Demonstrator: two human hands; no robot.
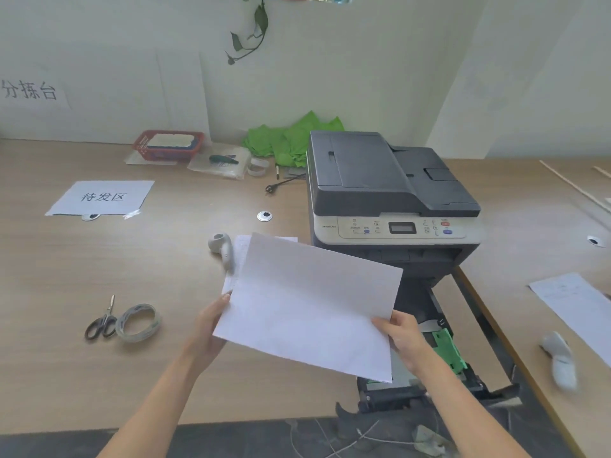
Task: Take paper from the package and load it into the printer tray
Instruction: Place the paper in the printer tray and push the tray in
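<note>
Paper, a thin white sheaf or perhaps one sheet, is held in the air over the front edge of the bench, tilted, with its right corner above the pulled-out printer tray. The left hand pinches the sheet's left edge and the right hand grips its right edge, both closed on it. The tray juts out from under the printer at the bench's right edge, and its green guide shows just beside the right hand. Likely trouble lies in the angle: the sheet sits askew to the tray, so lowering it now could catch a corner on the guide and buckle it. More paper lies flat behind, beside a white handheld device.
</note>
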